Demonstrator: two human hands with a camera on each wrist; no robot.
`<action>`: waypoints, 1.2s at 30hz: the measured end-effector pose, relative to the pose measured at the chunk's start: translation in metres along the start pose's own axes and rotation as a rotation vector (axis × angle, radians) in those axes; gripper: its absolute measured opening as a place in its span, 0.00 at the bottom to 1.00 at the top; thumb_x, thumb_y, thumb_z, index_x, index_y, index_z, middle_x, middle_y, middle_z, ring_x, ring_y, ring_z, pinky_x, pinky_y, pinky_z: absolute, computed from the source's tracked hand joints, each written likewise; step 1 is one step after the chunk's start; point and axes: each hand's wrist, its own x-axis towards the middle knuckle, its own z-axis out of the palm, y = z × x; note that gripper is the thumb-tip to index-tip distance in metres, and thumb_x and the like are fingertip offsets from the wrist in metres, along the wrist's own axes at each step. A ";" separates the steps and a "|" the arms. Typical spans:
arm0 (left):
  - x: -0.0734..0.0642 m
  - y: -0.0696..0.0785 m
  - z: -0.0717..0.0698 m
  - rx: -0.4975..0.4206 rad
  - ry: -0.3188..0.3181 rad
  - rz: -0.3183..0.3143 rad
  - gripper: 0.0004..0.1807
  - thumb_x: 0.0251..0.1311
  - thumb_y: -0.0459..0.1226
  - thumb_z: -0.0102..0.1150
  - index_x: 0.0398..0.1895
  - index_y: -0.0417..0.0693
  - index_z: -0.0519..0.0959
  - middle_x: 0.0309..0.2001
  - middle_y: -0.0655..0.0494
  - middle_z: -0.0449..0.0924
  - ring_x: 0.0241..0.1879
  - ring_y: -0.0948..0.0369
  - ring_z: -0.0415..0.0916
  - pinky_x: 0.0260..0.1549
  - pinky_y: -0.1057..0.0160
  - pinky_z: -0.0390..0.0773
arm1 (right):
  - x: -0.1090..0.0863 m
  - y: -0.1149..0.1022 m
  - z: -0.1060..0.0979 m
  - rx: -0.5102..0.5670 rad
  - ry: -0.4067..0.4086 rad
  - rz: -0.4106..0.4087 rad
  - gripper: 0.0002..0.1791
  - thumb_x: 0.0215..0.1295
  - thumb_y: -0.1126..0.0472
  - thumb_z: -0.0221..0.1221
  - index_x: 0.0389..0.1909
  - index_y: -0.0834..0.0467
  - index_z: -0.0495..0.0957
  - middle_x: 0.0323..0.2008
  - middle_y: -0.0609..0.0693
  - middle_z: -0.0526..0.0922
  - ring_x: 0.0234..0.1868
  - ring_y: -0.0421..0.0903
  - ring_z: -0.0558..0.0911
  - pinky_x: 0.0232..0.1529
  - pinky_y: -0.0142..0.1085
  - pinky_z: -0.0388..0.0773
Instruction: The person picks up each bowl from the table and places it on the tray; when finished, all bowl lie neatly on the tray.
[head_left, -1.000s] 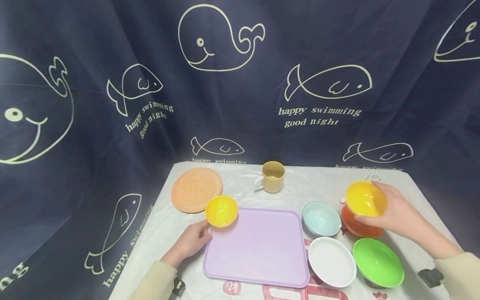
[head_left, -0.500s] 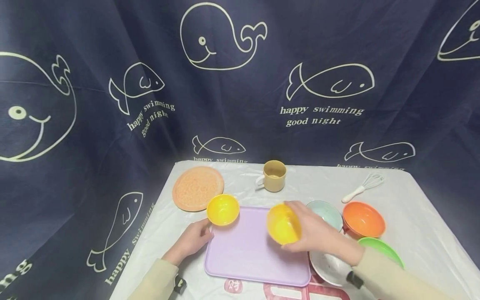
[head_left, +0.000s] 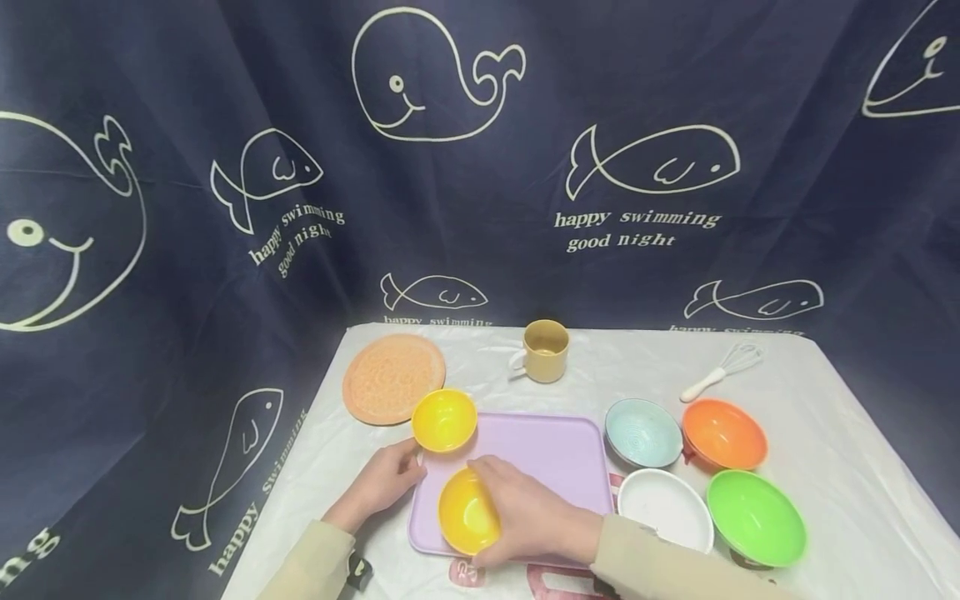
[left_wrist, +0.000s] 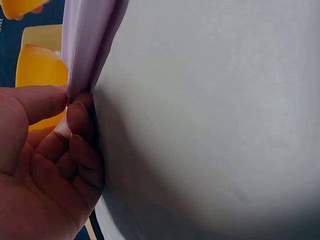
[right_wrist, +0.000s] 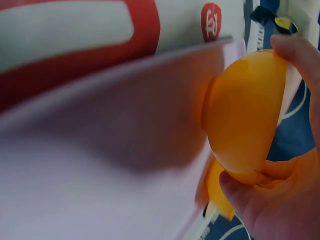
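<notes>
My right hand grips a yellow bowl by its rim, close over the near left part of the purple tray. In the right wrist view this bowl has its base toward the tray, thumb and fingers on opposite sides of the rim. At the tray's left edge, my left hand pinches that edge between thumb and fingers, as the left wrist view shows on the tray rim. A second yellow bowl sits upright at the tray's far left corner, just beyond the left hand.
Right of the tray stand a light blue bowl, an orange bowl, a white bowl and a green bowl. A whisk lies behind them. Farther back are a mustard mug and a round orange plate.
My right hand has carried the yellow bowl leftward from above the orange bowl, across the tray to its near left part. The left hand stays at the tray's edge.
</notes>
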 end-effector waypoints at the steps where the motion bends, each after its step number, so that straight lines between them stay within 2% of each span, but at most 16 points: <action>1: 0.000 0.000 0.000 -0.003 0.000 0.008 0.24 0.67 0.35 0.64 0.67 0.47 0.77 0.22 0.62 0.74 0.21 0.63 0.71 0.20 0.64 0.71 | 0.002 -0.002 0.003 0.000 -0.005 -0.005 0.66 0.39 0.39 0.80 0.75 0.69 0.62 0.66 0.53 0.73 0.64 0.45 0.75 0.66 0.41 0.71; 6: 0.002 -0.001 0.001 0.007 0.007 0.058 0.21 0.67 0.35 0.65 0.62 0.48 0.79 0.22 0.64 0.74 0.21 0.64 0.70 0.21 0.65 0.71 | 0.012 -0.008 0.013 -0.016 -0.029 -0.007 0.68 0.40 0.37 0.80 0.76 0.68 0.60 0.70 0.55 0.70 0.68 0.47 0.72 0.69 0.40 0.68; 8: 0.002 -0.001 0.000 0.015 0.008 0.061 0.22 0.67 0.36 0.66 0.63 0.49 0.79 0.22 0.64 0.74 0.21 0.65 0.70 0.21 0.65 0.71 | 0.016 -0.009 0.017 -0.014 -0.035 -0.011 0.67 0.40 0.39 0.79 0.77 0.67 0.59 0.71 0.55 0.69 0.69 0.47 0.71 0.69 0.40 0.67; 12: 0.000 0.000 -0.001 -0.007 -0.016 0.035 0.26 0.68 0.38 0.66 0.69 0.50 0.76 0.22 0.63 0.74 0.21 0.64 0.71 0.21 0.65 0.72 | 0.023 -0.011 0.023 0.017 -0.030 -0.031 0.67 0.41 0.43 0.79 0.79 0.64 0.56 0.72 0.54 0.68 0.71 0.46 0.70 0.69 0.40 0.67; 16: 0.000 0.000 -0.001 -0.043 -0.037 0.000 0.27 0.70 0.42 0.65 0.71 0.52 0.75 0.22 0.61 0.75 0.21 0.63 0.71 0.20 0.64 0.72 | 0.026 -0.014 0.026 -0.013 -0.035 -0.062 0.68 0.46 0.40 0.79 0.81 0.65 0.54 0.76 0.57 0.64 0.74 0.49 0.66 0.71 0.41 0.64; 18: 0.001 -0.003 0.000 -0.046 -0.037 -0.002 0.27 0.71 0.44 0.65 0.71 0.52 0.76 0.24 0.61 0.76 0.23 0.63 0.73 0.24 0.62 0.75 | 0.029 -0.015 0.027 -0.029 -0.044 -0.070 0.70 0.47 0.36 0.79 0.81 0.66 0.52 0.78 0.58 0.61 0.76 0.50 0.64 0.72 0.40 0.62; 20: 0.002 -0.004 0.000 -0.046 -0.034 -0.005 0.26 0.71 0.45 0.64 0.71 0.54 0.76 0.27 0.64 0.78 0.28 0.64 0.75 0.33 0.59 0.79 | 0.031 -0.016 0.028 -0.030 -0.056 -0.071 0.71 0.47 0.34 0.78 0.81 0.67 0.52 0.78 0.58 0.60 0.77 0.50 0.63 0.73 0.40 0.61; 23: 0.003 -0.006 0.001 -0.065 -0.043 -0.006 0.27 0.72 0.45 0.63 0.72 0.55 0.75 0.28 0.64 0.78 0.30 0.63 0.75 0.39 0.54 0.79 | 0.034 -0.016 0.031 -0.026 -0.049 -0.091 0.71 0.46 0.33 0.78 0.80 0.67 0.53 0.77 0.59 0.62 0.76 0.48 0.64 0.72 0.38 0.61; 26: 0.002 -0.006 0.000 -0.115 -0.068 -0.024 0.28 0.72 0.42 0.62 0.74 0.52 0.73 0.26 0.62 0.77 0.26 0.62 0.74 0.33 0.56 0.80 | 0.036 -0.017 0.034 -0.025 -0.027 -0.125 0.70 0.45 0.33 0.79 0.79 0.67 0.56 0.74 0.57 0.66 0.73 0.46 0.67 0.71 0.37 0.63; 28: 0.001 -0.006 -0.001 -0.151 -0.086 -0.033 0.29 0.71 0.38 0.62 0.75 0.50 0.72 0.23 0.59 0.76 0.22 0.60 0.72 0.25 0.59 0.77 | 0.038 -0.018 0.035 -0.026 -0.014 -0.140 0.69 0.44 0.33 0.79 0.78 0.66 0.57 0.72 0.55 0.68 0.71 0.44 0.68 0.70 0.36 0.64; 30: 0.001 -0.006 -0.002 -0.172 -0.092 -0.031 0.30 0.69 0.35 0.62 0.75 0.48 0.72 0.22 0.58 0.76 0.21 0.61 0.72 0.22 0.62 0.75 | 0.039 -0.018 0.036 -0.033 -0.006 -0.150 0.68 0.43 0.33 0.79 0.78 0.64 0.58 0.70 0.53 0.69 0.70 0.42 0.69 0.69 0.35 0.65; 36: 0.002 -0.009 -0.004 -0.195 -0.104 -0.020 0.30 0.68 0.34 0.62 0.74 0.47 0.73 0.21 0.59 0.76 0.21 0.62 0.71 0.23 0.63 0.75 | 0.038 -0.023 0.033 -0.084 0.011 -0.150 0.70 0.43 0.30 0.78 0.78 0.66 0.57 0.69 0.53 0.69 0.70 0.42 0.69 0.69 0.34 0.65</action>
